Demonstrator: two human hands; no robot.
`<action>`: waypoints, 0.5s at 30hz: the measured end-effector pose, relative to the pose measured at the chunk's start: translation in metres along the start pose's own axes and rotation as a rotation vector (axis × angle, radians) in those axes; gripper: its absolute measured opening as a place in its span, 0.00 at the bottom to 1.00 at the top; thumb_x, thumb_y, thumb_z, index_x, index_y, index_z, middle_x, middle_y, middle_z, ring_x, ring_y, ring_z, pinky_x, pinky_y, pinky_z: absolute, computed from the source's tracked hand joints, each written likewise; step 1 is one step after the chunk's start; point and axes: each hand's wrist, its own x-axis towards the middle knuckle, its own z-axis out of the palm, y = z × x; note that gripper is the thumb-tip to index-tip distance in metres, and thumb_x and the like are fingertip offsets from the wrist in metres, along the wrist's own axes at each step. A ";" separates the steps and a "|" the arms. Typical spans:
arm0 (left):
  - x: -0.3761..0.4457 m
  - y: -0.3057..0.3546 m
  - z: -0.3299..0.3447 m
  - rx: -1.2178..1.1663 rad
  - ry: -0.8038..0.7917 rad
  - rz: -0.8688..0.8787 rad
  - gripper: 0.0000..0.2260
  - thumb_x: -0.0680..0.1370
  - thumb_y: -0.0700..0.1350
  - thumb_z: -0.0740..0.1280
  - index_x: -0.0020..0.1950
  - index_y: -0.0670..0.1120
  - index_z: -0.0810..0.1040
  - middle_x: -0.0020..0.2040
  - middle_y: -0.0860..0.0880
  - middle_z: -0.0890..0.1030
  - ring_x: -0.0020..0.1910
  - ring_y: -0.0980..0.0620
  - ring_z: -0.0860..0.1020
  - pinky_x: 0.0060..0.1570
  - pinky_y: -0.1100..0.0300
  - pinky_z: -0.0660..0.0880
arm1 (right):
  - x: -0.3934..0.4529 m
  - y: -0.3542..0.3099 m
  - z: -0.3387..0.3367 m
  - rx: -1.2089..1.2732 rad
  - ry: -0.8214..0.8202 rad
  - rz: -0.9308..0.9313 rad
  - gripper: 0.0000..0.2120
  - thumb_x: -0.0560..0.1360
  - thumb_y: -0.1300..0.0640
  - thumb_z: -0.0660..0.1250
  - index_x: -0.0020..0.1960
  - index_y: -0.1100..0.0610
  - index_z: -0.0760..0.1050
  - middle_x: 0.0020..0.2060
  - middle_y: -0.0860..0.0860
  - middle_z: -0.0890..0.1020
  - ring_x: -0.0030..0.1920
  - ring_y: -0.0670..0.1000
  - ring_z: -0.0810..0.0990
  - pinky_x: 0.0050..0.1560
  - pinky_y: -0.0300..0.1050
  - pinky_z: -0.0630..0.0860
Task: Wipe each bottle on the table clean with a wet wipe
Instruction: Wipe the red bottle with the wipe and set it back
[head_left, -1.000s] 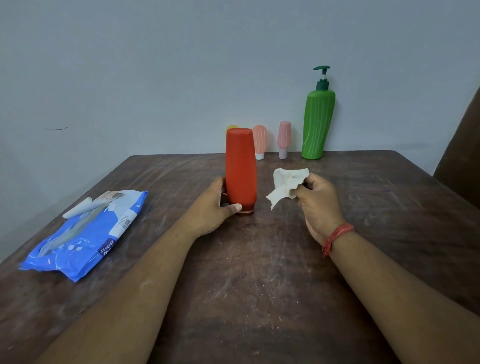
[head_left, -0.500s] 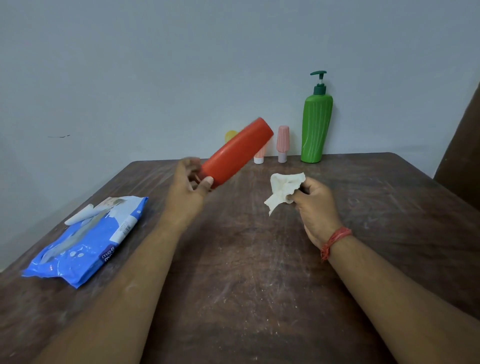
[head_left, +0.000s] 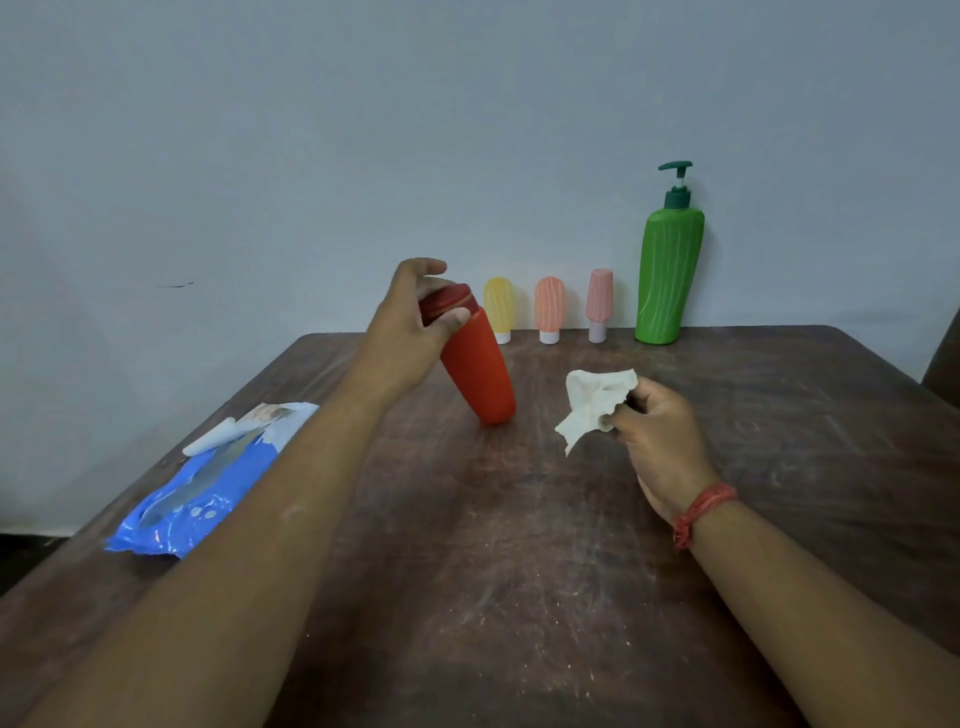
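Note:
My left hand (head_left: 410, 322) grips the cap end of a red bottle (head_left: 480, 374), which is turned cap up and tilted, its rounded end touching the brown table (head_left: 519, 545). To its right my right hand (head_left: 660, 436) pinches a crumpled white wet wipe (head_left: 595, 402) just above the table, apart from the bottle. Along the far edge by the wall stand a yellow small bottle (head_left: 500, 309), an orange small bottle (head_left: 549, 309), a pink small bottle (head_left: 599, 304) and a tall green pump bottle (head_left: 670, 270).
A blue pack of wet wipes (head_left: 208, 493) with its flap peeled open lies near the table's left edge. A dark brown object (head_left: 945, 358) shows at the right border. A pale wall rises right behind the table.
My left hand has swung the red bottle over, from upside down on its cap through a lifted slant to cap up with its base on the table. The right hand with the wipe stayed almost still.

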 end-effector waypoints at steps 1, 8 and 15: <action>0.006 0.001 0.000 0.020 -0.037 -0.002 0.18 0.79 0.45 0.72 0.65 0.56 0.69 0.58 0.59 0.79 0.53 0.75 0.75 0.49 0.80 0.69 | 0.000 0.000 0.000 0.001 0.000 -0.004 0.14 0.75 0.68 0.68 0.54 0.53 0.83 0.50 0.50 0.86 0.54 0.51 0.84 0.57 0.51 0.79; 0.017 0.004 0.020 -0.052 -0.167 -0.069 0.14 0.80 0.48 0.71 0.62 0.53 0.72 0.60 0.54 0.80 0.59 0.57 0.78 0.58 0.62 0.75 | 0.003 0.001 -0.002 0.006 0.000 0.000 0.15 0.74 0.68 0.67 0.53 0.51 0.84 0.50 0.50 0.86 0.54 0.51 0.84 0.58 0.53 0.79; 0.005 0.003 0.038 -0.154 -0.092 -0.207 0.18 0.81 0.51 0.70 0.68 0.49 0.72 0.64 0.50 0.79 0.63 0.52 0.78 0.63 0.52 0.77 | 0.003 -0.001 -0.001 0.005 0.006 -0.014 0.18 0.73 0.69 0.67 0.48 0.47 0.85 0.48 0.49 0.86 0.52 0.49 0.84 0.52 0.47 0.78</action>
